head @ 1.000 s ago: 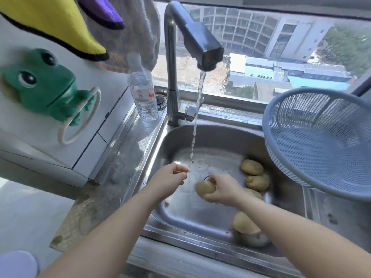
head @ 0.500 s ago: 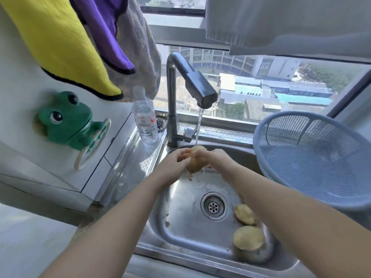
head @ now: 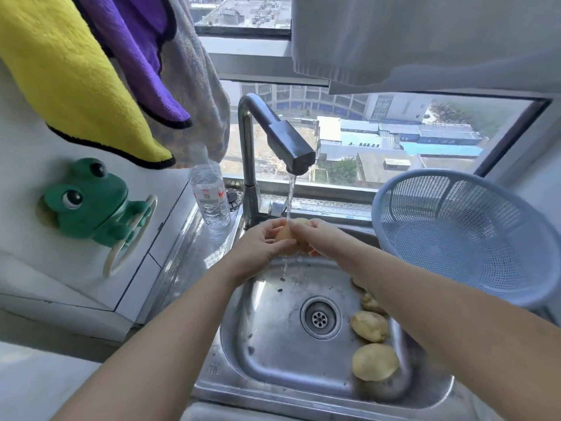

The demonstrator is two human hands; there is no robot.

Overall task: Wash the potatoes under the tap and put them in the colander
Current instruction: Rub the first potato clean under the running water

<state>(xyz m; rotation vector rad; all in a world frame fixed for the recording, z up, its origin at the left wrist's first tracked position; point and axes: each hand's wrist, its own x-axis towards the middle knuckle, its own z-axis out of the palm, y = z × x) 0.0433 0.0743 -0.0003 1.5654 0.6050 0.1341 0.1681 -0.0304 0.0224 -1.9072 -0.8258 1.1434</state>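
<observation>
Hands [head: 258,243] around potato [head: 287,240] under tap [head: 290,145].

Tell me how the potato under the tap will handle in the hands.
Probably slippery: water from the tap runs straight over the potato, which the left hand and right hand both grip. Likely firm, not fragile: it looks solid, like those in the sink. Its rounded shape suggests it would roll once dropped in the tilted blue colander.

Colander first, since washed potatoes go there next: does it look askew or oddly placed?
Yes. The colander stands tilted right of the sink, its opening turned toward the person rather than upward; what props it is out of view. Contents might roll out.
</observation>
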